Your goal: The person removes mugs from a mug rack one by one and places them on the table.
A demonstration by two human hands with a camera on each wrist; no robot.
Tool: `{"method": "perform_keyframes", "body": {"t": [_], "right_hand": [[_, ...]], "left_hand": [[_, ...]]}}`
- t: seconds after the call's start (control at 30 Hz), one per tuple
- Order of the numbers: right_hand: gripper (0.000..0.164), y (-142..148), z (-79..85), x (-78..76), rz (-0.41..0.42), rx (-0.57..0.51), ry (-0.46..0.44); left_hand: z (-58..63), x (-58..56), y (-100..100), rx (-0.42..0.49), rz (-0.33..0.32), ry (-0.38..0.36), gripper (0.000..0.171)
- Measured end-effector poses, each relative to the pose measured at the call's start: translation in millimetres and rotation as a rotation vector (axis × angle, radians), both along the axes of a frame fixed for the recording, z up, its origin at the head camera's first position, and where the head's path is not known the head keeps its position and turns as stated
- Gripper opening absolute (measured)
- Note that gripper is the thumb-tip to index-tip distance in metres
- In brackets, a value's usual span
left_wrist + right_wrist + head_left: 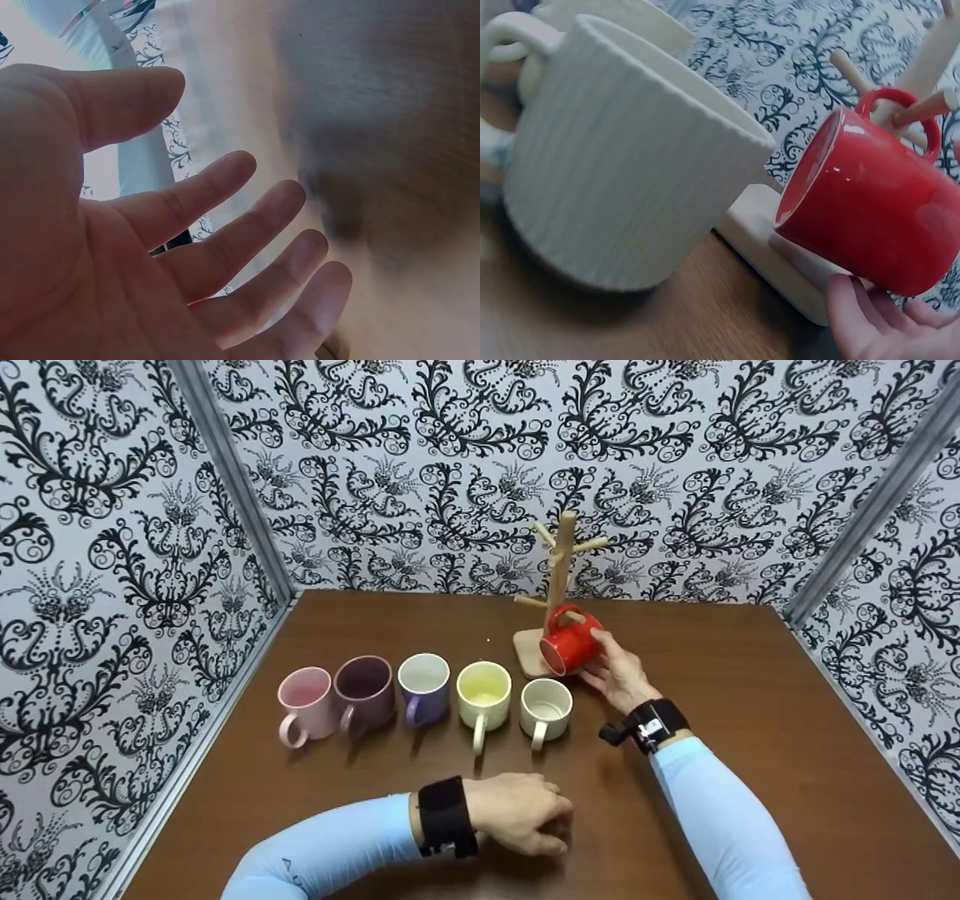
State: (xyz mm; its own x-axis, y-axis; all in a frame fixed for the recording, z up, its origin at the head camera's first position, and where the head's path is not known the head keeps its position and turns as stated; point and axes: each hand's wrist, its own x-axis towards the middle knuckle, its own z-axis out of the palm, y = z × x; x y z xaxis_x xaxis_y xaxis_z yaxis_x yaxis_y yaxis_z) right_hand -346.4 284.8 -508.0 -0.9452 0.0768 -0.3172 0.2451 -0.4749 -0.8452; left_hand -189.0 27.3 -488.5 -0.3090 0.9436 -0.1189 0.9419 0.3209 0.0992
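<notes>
A red mug point(571, 649) hangs tilted on a lower peg of a wooden mug tree point(559, 570). Its handle loops around the peg point(922, 109), as the right wrist view shows. My right hand point(619, 671) holds the mug by its base end, with fingers against its side and underside. Loosely bent over the table near its front, my left hand point(517, 814) holds nothing. The left wrist view shows its palm and spread fingers point(225, 255). A ribbed white mug point(546, 712) stands upright just left of my right hand.
Left of the white mug, a row of upright mugs continues: yellow point(484, 701), purple with a pale inside point(424, 690), dark plum point(365, 694) and pink point(307, 705). Their handles point toward the front. Patterned walls point(480, 472) enclose the brown table point(720, 675).
</notes>
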Motion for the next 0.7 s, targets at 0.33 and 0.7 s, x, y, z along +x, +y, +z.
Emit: {"method": "perform_keyframes", "body": {"t": [0.33,0.7], "right_hand": [[0.085,-7,-3.5,-14.6,0.032,-0.226,-0.05],[0.094,-11,-7.5,-18.5,0.004,-0.232,-0.074]], "left_hand": [[-1.4,-4.7,1,0.023,-0.076,-0.112,0.027],[-2.5,-3.7,2,0.158,-0.117,-0.146,0.019]]}}
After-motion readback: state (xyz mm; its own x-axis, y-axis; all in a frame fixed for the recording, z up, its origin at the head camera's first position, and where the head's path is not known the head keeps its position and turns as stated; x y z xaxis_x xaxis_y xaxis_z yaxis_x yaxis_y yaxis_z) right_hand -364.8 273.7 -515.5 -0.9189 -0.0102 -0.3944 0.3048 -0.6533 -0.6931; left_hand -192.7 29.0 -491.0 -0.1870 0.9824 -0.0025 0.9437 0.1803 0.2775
